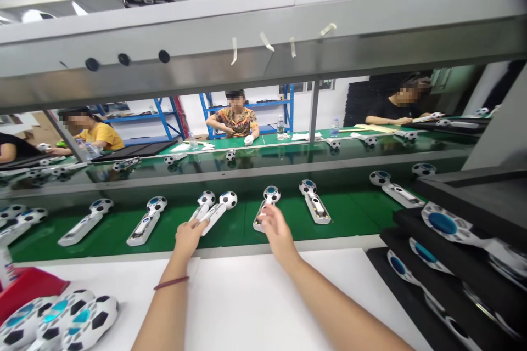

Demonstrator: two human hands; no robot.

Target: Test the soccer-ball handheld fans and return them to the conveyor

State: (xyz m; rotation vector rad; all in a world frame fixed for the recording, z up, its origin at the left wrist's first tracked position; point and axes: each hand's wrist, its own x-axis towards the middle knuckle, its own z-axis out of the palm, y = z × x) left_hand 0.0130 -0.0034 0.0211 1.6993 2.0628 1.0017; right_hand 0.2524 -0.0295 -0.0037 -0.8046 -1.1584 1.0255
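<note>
My left hand [190, 235] is over the green belt [177, 241], its fingers closed on the handle of a white device with a football-patterned head [228, 201]. A second such device [206, 198] lies right beside it, partly behind my fingers. To the right, my right hand [280, 230] reaches over another device [271, 194] with its open handle housing facing up; the fingers are bent and slightly apart at the handle, and contact is unclear. One more open device [315, 203] lies just right of that hand.
Football-headed pieces [82, 318] and a red bin [31, 290] stand at the lower left. Black trays [395, 296] holding devices are stacked at the right. A metal shelf [263, 60] spans overhead. Several people, one in a patterned shirt [236, 120], sit across the line.
</note>
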